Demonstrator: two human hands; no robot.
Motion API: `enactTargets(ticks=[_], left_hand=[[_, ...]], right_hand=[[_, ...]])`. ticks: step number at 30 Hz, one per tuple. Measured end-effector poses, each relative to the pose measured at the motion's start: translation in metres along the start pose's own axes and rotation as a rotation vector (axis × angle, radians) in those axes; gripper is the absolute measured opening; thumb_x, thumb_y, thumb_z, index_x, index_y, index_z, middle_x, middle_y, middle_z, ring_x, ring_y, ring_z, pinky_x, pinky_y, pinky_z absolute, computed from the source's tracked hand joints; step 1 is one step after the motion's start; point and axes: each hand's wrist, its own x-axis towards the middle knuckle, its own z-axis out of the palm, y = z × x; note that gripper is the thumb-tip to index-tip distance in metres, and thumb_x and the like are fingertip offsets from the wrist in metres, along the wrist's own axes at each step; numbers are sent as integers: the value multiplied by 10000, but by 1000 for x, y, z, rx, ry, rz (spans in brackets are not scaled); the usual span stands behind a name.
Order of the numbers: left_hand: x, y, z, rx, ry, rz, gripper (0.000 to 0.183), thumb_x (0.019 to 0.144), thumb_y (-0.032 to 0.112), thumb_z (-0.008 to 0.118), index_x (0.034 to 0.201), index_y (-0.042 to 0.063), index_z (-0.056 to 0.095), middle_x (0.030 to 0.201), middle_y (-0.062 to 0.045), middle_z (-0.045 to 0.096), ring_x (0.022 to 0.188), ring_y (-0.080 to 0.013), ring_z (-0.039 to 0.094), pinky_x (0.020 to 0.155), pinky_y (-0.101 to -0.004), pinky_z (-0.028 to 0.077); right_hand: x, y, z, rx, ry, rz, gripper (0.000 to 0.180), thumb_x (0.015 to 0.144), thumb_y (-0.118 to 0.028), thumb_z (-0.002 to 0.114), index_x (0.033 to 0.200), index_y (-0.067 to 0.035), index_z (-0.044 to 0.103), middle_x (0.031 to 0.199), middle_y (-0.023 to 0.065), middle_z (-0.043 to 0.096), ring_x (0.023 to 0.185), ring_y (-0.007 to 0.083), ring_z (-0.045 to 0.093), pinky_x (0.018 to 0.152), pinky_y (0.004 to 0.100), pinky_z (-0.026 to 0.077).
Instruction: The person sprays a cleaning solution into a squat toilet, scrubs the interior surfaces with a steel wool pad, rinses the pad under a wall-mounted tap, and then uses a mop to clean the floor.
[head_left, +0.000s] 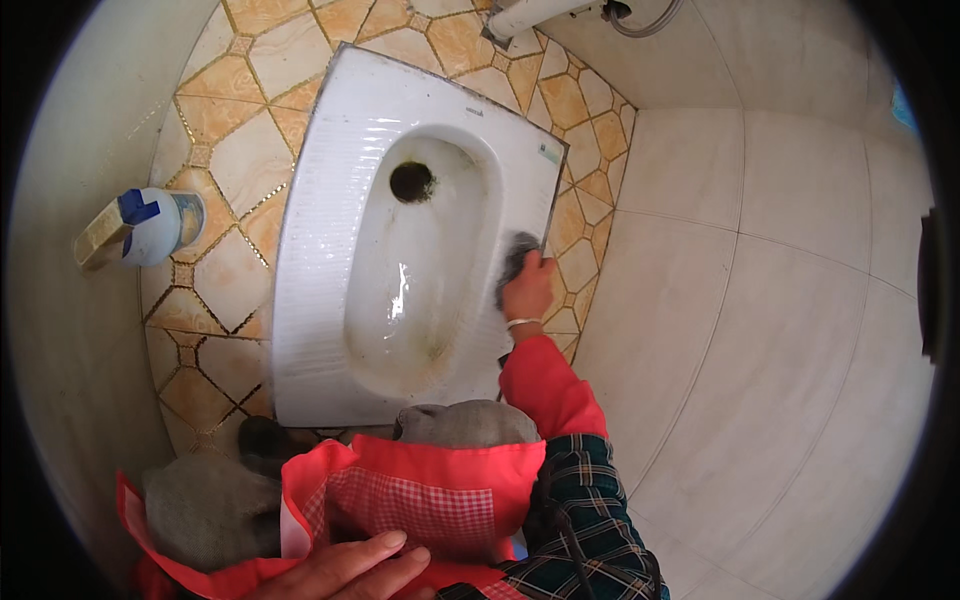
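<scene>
A white ceramic squat toilet (315, 247) is set in the floor before me, with a dark drain hole (412, 182) at the far end of its basin. Yellowish-green stains (435, 349) mark the near end of the basin. My right hand (529, 289) presses a dark grey scouring pad (517, 259), blurred, on the toilet's right rim. A light bracelet circles that wrist. My left hand (367, 566) rests at the bottom of the view against my red apron (450, 457), its fingers extended and seemingly holding nothing; the rest of it is cut off.
A spray bottle (161, 227) with a blue and gold head stands on the patterned floor tiles (244, 281) by the left wall. A white pipe (525, 16) and a grey hose (649, 28) are at the back. Pale tiled wall (675, 300) closes the right side.
</scene>
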Motion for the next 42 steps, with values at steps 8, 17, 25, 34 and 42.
enactTargets(ticks=[8,17,25,34,42], left_hand=[[2,-4,-2,-31,21,-2,476,839,46,653,1304,-37,587,1482,-203,465,1417,-406,393,1120,-485,389],[2,-3,-3,-27,60,21,455,840,40,647,1281,-63,601,1474,-217,472,1415,-404,397,1108,-480,400],[2,-2,-3,-6,21,35,432,837,34,639,1255,-72,619,1458,-218,490,1404,-406,410,1107,-479,403],[2,-2,-5,-18,1,31,437,843,36,630,1263,-80,611,1470,-221,475,1409,-407,402,1110,-490,398],[0,-5,-7,-21,15,7,457,837,37,637,1280,-68,603,1477,-219,467,1421,-409,385,1114,-488,394]], right_hand=[[15,5,0,-9,12,-219,276,850,-13,553,1103,-117,513,1139,204,495,886,451,630,694,552,524],[23,-1,-2,-97,-181,-319,364,830,-21,599,1163,-117,488,1161,229,484,917,435,648,710,548,541],[45,0,-3,-122,51,-54,365,825,-32,605,1148,-101,450,1152,260,492,866,469,652,700,547,539],[44,2,-2,-123,98,-38,319,873,-38,556,1175,-73,460,1164,250,496,884,460,655,731,537,545],[72,-2,-7,-164,-74,-162,265,906,-61,525,1161,-77,456,1150,255,511,871,459,658,744,537,547]])
